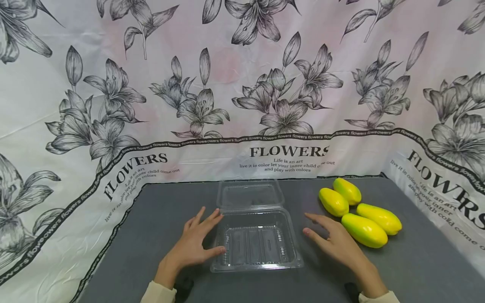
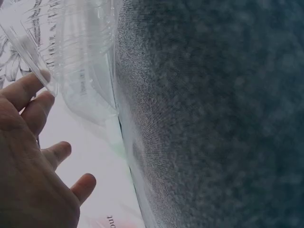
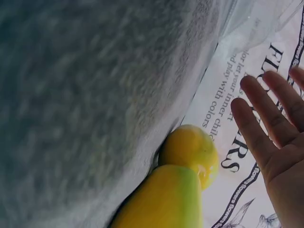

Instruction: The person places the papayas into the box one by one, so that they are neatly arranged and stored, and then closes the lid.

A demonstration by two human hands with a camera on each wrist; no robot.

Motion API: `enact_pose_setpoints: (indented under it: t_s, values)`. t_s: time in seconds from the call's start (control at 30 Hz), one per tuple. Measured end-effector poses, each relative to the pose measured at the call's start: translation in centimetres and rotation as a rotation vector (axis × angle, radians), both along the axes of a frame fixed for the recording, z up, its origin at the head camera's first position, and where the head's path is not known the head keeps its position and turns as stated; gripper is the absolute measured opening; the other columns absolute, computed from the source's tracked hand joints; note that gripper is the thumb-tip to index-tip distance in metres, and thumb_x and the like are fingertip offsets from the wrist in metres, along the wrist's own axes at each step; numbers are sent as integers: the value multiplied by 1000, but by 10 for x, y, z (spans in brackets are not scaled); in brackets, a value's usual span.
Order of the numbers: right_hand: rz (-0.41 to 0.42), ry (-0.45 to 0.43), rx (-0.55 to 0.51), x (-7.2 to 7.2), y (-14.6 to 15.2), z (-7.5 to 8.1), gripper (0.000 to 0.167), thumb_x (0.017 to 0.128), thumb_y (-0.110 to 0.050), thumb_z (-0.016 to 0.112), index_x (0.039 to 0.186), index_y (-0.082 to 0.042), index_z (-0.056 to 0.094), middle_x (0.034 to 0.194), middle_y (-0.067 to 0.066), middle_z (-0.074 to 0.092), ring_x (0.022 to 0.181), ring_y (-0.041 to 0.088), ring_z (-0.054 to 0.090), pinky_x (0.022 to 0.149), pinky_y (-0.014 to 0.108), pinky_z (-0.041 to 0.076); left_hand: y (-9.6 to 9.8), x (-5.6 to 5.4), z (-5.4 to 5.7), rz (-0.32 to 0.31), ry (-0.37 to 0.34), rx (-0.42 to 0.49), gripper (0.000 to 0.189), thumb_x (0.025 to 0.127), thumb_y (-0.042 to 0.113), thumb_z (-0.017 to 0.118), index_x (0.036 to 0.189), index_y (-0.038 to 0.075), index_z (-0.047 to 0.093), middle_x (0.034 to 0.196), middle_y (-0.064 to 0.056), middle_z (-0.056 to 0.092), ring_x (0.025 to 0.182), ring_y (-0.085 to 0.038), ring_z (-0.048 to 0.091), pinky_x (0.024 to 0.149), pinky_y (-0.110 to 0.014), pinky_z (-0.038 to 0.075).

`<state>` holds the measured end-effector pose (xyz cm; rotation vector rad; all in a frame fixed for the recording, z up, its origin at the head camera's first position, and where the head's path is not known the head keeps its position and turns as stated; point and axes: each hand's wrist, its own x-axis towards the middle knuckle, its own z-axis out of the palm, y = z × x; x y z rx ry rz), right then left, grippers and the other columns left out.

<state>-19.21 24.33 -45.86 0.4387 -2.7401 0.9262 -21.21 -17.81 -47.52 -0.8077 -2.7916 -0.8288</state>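
Note:
A clear plastic clamshell container (image 1: 251,246) lies with its lid (image 1: 250,194) folded back toward the wall. At its left side is my left hand (image 1: 195,242), fingers spread and thumb over the rim. In the left wrist view, fingertips of the left hand (image 2: 33,123) are right at the edge of the clear plastic (image 2: 85,61). My right hand (image 1: 335,240) holds nothing and hovers between the container and several smooth, oval yellow-green fruits (image 1: 364,230). The right wrist view shows that hand (image 3: 280,128) with extended fingers, beside two of the fruits (image 3: 164,202).
The fruits lie grouped on the right of the grey tabletop (image 1: 151,223). A white cloth (image 1: 189,164) printed with lilies and lettering hangs behind the table and along both sides.

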Motion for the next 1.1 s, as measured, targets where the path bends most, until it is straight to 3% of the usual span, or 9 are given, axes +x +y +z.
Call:
enact_pose_setpoints:
  t_s: [0.2, 0.27, 0.37, 0.47, 0.73, 0.87, 1.1]
  values:
    - [-38, 39, 26, 4, 10, 2, 40, 93, -37, 75, 126, -13, 72, 121, 3, 73, 113, 27, 68, 96, 56, 54, -3, -2, -3, 0, 6, 26, 88, 84, 58, 74, 158, 25, 41, 168, 2, 32, 157, -44, 14, 114, -73, 16]
    - [-55, 79, 32, 4, 16, 4, 37, 92, -34, 77, 123, -14, 73, 119, 3, 74, 111, 27, 68, 95, 55, 54, -5, -1, -3, -1, -4, 42, 88, 84, 61, 72, 158, 26, 41, 168, 3, 32, 157, -44, 14, 114, -73, 15]
    - [-85, 163, 37, 6, 26, 8, 35, 88, -29, 81, 119, -14, 75, 116, 3, 75, 108, 27, 67, 94, 41, 53, -8, -1, -2, 2, -20, 58, 88, 85, 64, 70, 158, 27, 40, 167, 4, 33, 157, -44, 15, 113, -73, 16]
    - [-115, 246, 35, 8, 39, 10, 36, 83, -23, 86, 115, -12, 76, 113, 6, 75, 105, 28, 64, 92, 36, 46, -11, -2, -2, -4, -27, 67, 88, 85, 66, 69, 158, 27, 40, 166, 3, 35, 157, -45, 15, 113, -73, 16]
    - [-164, 410, 43, 8, 76, 11, 45, 68, -9, 91, 110, -3, 75, 108, 20, 74, 101, 39, 60, 91, 54, 38, -12, -2, 2, -33, -36, 58, 92, 83, 65, 72, 159, 24, 39, 165, -1, 37, 156, -47, 15, 112, -75, 16]
    - [-217, 414, 52, 10, 92, 9, 48, 67, -11, 91, 111, -3, 74, 110, 24, 71, 102, 46, 57, 85, 61, 37, -11, -2, 2, -18, -50, 43, 93, 80, 57, 77, 159, 25, 39, 166, 1, 36, 157, -46, 15, 112, -75, 17]
    - [-264, 307, 112, 13, 109, 5, 49, 74, -21, 89, 116, -1, 72, 116, 28, 68, 100, 51, 54, 83, 64, 37, -10, -1, 1, -11, -46, 39, 93, 79, 53, 79, 159, 24, 40, 165, 3, 37, 157, -45, 16, 112, -75, 19]
